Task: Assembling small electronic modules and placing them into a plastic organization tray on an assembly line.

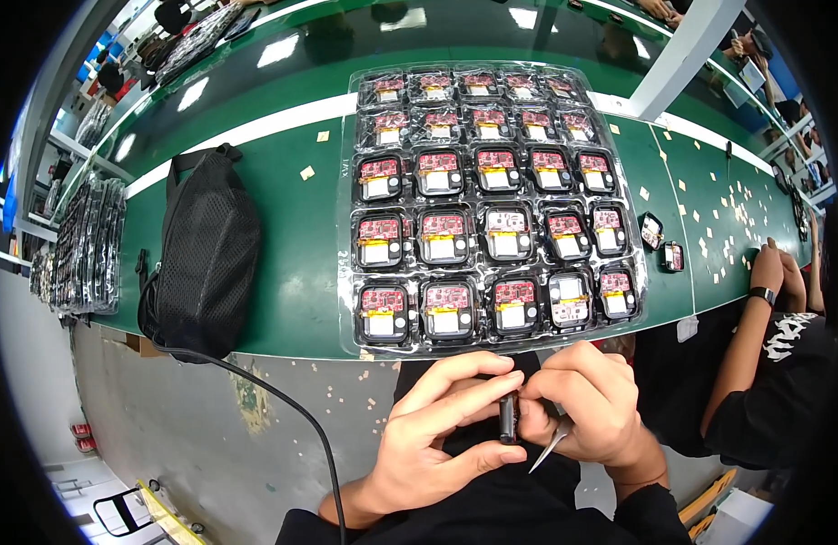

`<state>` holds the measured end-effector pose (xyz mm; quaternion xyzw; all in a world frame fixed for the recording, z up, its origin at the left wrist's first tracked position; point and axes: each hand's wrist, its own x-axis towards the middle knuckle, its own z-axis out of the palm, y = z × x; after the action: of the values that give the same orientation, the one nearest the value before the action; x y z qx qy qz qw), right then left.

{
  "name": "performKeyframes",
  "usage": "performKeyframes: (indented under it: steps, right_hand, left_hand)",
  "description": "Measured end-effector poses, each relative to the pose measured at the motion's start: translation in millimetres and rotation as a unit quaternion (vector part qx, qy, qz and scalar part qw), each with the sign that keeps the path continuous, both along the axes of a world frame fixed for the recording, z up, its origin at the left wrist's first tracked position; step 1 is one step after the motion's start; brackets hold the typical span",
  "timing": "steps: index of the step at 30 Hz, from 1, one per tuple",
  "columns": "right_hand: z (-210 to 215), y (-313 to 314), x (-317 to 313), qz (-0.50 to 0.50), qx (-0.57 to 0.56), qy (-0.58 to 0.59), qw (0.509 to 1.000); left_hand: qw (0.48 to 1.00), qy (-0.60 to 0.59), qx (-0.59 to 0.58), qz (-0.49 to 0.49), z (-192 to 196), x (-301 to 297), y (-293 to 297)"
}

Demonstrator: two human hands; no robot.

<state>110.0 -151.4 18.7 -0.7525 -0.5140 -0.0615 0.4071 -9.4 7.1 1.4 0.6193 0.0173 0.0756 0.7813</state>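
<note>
My left hand (pixel 442 431) and my right hand (pixel 590 407) meet below the table edge, over my lap. Between their fingertips they pinch a small black device seen edge-on (pixel 508 418). Metal tweezers (pixel 552 443) also sit in my right hand, their tips pointing down and left. Just above my hands, a clear plastic tray (pixel 346 227) lies on the green table (pixel 283 254). It holds rows of small black devices with red circuit boards (pixel 444 236).
A black mesh bag (pixel 206 259) sits left of the tray, with a black cable (pixel 283 400) trailing down from it. Two loose devices (pixel 662 243) lie right of the tray. Another person's arm with a wrist watch (pixel 762 295) rests at the right. Stacked trays (pixel 88 241) stand far left.
</note>
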Motion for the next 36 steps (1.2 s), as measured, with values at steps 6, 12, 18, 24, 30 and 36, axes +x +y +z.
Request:
performKeyframes:
  steps: [6, 12, 18, 24, 30, 36]
  right_hand:
    - [5.9, -2.2, -2.6, -0.024, 0.002, 0.044, 0.999]
    - [15.3, -5.2, -0.3, -0.014, -0.031, 0.187, 0.982]
    - [16.6, -9.5, -6.7, -0.022, -0.014, 0.226, 0.974]
    - [15.7, -12.8, -14.0, -0.047, -0.004, 0.217, 0.975]
    - [16.6, -15.1, -14.2, -0.072, -0.008, 0.211, 0.975]
    - [18.0, -19.1, -7.8, -0.050, -0.016, 0.236, 0.970]
  left_hand:
    - [1.000, 0.005, -0.002, 0.004, -0.3, 0.0, -1.0]
    - [0.998, -0.020, 0.055, 0.016, 0.7, 3.5, 0.5]
    - [0.985, -0.075, 0.156, 0.009, 2.6, 4.4, -1.2]
    - [0.958, -0.099, 0.260, 0.062, 4.1, 3.7, -5.9]
    - [0.962, -0.114, 0.242, 0.062, -0.3, 7.8, -11.7]
    - [0.984, -0.106, 0.127, 0.071, -12.6, 6.9, -7.2]
